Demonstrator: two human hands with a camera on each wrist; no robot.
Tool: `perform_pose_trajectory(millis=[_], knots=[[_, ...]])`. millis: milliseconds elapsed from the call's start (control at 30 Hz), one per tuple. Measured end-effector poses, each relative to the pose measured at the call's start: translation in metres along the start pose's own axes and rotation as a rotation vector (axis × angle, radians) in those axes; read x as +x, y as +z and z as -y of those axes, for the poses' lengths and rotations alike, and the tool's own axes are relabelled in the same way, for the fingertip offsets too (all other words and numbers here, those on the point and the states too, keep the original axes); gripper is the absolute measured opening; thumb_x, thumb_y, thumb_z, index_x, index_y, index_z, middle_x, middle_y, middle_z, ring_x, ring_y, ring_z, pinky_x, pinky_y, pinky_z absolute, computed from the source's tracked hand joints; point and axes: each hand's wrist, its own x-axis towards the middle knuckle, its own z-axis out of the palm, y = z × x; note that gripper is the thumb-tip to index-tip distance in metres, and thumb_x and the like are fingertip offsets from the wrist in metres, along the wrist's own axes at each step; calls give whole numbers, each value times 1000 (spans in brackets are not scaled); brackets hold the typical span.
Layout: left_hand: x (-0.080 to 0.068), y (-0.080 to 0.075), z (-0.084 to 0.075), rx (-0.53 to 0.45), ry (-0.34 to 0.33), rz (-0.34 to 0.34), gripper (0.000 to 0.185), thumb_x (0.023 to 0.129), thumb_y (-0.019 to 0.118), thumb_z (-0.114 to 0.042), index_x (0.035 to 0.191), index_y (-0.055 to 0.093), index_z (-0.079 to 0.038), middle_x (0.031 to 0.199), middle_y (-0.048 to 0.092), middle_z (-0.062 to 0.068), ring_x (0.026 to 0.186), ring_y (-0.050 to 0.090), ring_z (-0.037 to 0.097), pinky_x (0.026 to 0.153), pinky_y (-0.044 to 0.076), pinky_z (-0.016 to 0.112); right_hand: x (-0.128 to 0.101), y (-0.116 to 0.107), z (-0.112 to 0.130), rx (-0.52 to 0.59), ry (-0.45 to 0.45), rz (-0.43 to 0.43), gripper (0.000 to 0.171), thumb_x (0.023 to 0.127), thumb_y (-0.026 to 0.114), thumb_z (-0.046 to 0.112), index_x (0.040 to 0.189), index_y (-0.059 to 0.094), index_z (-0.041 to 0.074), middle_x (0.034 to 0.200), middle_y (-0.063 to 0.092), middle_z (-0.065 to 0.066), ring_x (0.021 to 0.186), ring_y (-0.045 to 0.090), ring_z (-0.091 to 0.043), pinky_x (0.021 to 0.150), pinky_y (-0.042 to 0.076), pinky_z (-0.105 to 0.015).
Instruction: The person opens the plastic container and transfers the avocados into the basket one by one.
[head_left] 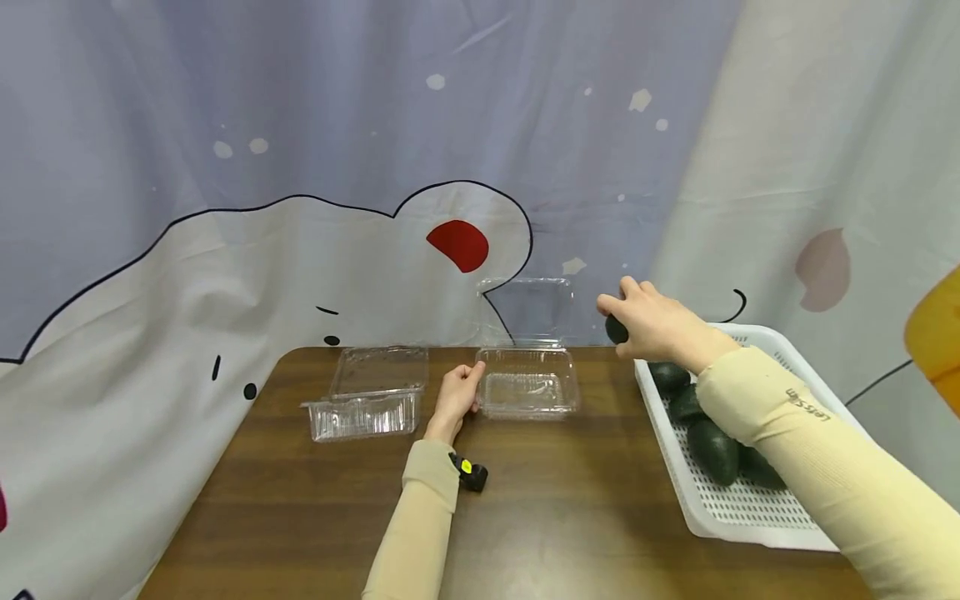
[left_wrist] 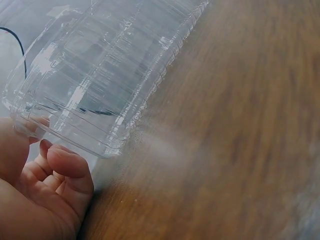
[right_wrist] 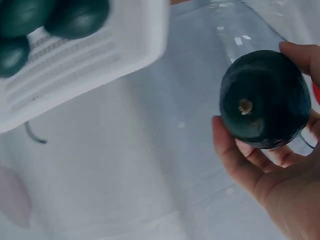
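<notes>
Now first avocado lifted, boxes unfilled.
Right hand [head_left: 660,329] grips avocado [right_wrist: 265,99] above basket [head_left: 757,508] edge; left hand [head_left: 455,398] pinches open clear box [head_left: 528,392] left of basket; more avocados remain.

To the left of my hands a second clear clamshell box [head_left: 369,402] lies open on the brown wooden bench [head_left: 555,517]. A printed cloth backdrop [head_left: 247,250], white with black outlines and a red patch [head_left: 458,245], hangs beyond my hands.
</notes>
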Motion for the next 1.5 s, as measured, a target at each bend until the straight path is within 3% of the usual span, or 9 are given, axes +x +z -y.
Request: perform_pose_trajectory(millis=[167,367,600,867,1267,1500], knots=[[0,2,0,-9,-4,7,35,100,58,-34,76,48,-10,53,40,-1,39,38,10,41,37,23,-27,8,-21,-29,48,16,52,70,81,13,114,53,10,99,43,-18,83,47,-38,53,44,-48],[1,1,-1,-11,5,0,35,100,59,-34,77,49,-10,56,41,-1,39,38,10,41,36,23,-49,33,-40,66,118,55,51,65,81,14,107,54,7,96,47,-21,78,52,-39,54,45,-49],[1,0,0,11,3,3,34,100,58,-34,77,49,-10,53,41,-1,38,38,11,41,37,24,-55,64,-52,160,171,185,48,67,82,21,101,52,6,94,47,-22,72,53,-34,60,45,-48],[1,1,0,6,-2,4,34,100,58,-33,77,49,-10,53,41,0,38,38,10,40,37,23,-58,83,-57,187,193,239,46,69,82,26,98,53,6,92,51,-18,79,53,-33,65,46,-50],[-1,-2,1,-2,6,-5,35,100,58,-34,76,48,-10,53,40,-1,38,38,10,40,36,23,-62,108,-58,215,188,273,46,74,79,21,109,56,5,101,53,-24,82,58,-37,67,48,-52],[-2,-2,-1,-9,4,3,35,100,58,-35,77,49,-9,54,41,-1,39,38,10,41,37,24,-66,120,-59,219,169,296,65,76,80,22,129,51,-1,114,53,-31,96,58,-44,76,48,-57]])
